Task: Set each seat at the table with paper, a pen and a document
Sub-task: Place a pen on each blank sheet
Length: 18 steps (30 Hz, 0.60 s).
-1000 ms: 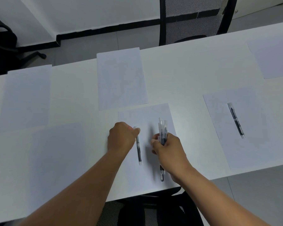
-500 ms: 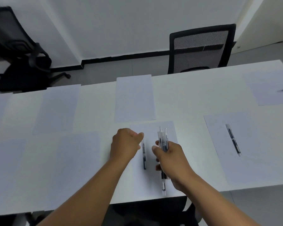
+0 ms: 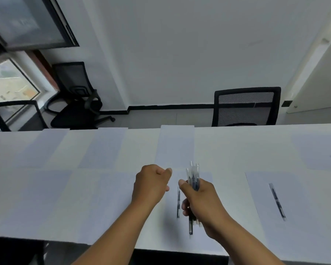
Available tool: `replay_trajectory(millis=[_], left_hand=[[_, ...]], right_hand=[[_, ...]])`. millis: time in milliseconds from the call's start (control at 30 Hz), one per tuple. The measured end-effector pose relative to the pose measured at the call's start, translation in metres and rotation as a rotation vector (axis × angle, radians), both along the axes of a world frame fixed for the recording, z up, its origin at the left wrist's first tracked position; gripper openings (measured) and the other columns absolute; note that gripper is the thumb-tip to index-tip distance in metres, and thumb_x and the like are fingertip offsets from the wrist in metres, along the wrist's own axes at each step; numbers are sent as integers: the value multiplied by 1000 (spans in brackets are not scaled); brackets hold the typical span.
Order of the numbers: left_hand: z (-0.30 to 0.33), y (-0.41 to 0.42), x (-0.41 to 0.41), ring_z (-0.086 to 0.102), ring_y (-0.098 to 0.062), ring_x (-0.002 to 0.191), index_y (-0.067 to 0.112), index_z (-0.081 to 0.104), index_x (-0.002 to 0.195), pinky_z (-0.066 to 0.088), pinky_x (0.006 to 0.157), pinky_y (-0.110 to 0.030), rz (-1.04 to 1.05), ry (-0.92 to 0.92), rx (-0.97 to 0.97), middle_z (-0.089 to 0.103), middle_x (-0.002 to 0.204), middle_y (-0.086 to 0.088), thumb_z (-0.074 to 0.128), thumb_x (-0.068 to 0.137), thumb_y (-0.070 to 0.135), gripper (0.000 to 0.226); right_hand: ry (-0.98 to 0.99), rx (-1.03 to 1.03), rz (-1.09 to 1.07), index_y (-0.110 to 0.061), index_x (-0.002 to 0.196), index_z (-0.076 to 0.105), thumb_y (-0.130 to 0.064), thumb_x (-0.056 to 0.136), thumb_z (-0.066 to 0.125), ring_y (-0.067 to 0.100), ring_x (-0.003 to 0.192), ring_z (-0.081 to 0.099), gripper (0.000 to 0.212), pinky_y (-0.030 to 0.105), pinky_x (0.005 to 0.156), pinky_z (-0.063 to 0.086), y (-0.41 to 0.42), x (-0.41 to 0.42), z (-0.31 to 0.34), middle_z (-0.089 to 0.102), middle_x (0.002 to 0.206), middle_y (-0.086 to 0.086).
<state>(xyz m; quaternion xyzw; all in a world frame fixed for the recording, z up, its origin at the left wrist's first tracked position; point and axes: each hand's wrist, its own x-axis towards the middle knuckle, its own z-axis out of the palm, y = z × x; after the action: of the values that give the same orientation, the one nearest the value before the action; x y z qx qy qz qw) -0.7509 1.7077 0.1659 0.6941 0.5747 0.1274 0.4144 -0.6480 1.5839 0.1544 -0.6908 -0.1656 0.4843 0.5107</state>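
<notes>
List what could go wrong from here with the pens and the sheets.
1. The right hand grips a loose bundle of pens; one could slip out when the next is pulled.
2. The left hand hangs curled right beside the laid pen and could knock it askew on its sheet.
3. That sheet reaches the near table edge, so a passing forearm might drag it off.

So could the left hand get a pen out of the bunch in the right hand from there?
Probably yes. The left hand hovers curled and empty close beside the bunch of pens, whose ends stick out above the right hand; nothing lies between.
</notes>
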Motion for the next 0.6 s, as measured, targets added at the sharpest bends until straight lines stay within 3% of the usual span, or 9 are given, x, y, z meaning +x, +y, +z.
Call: replay_trajectory(millis=[100, 200, 433, 600], left_hand=[[15, -9, -16, 77, -6, 63, 8, 73, 88, 67, 84, -49, 36, -40, -1, 77, 72, 3, 71, 100, 42, 37], [32, -18, -39, 77, -7, 63, 12, 73, 86, 67, 86, -48, 77, -59, 19, 78, 77, 6, 71, 100, 42, 33], [63, -17, -101, 74, 0, 61, 15, 74, 88, 67, 86, -46, 182, -59, 108, 77, 79, 9, 69, 102, 44, 33], [73, -5, -155, 74, 2, 62, 8, 76, 92, 67, 86, -44, 222, -65, 149, 76, 80, 8, 67, 105, 43, 38]], right_hand=[[-31, 44, 66, 0, 97, 54, -39, 103, 66, 23, 53, 56, 41, 29, 54, 47, -2, -10, 7, 61, 62, 10], [-56, 78, 136, 7, 106, 56, -38, 102, 67, 23, 54, 55, 46, 28, 52, 45, 0, -27, 17, 59, 62, 10], [-114, 119, 266, 4, 110, 61, -38, 104, 65, 22, 55, 55, 42, 22, 48, 42, 12, -78, 41, 60, 62, 10], [-136, 144, 302, 0, 107, 64, -36, 104, 65, 21, 55, 55, 36, 22, 47, 43, 32, -125, 60, 60, 61, 9]])
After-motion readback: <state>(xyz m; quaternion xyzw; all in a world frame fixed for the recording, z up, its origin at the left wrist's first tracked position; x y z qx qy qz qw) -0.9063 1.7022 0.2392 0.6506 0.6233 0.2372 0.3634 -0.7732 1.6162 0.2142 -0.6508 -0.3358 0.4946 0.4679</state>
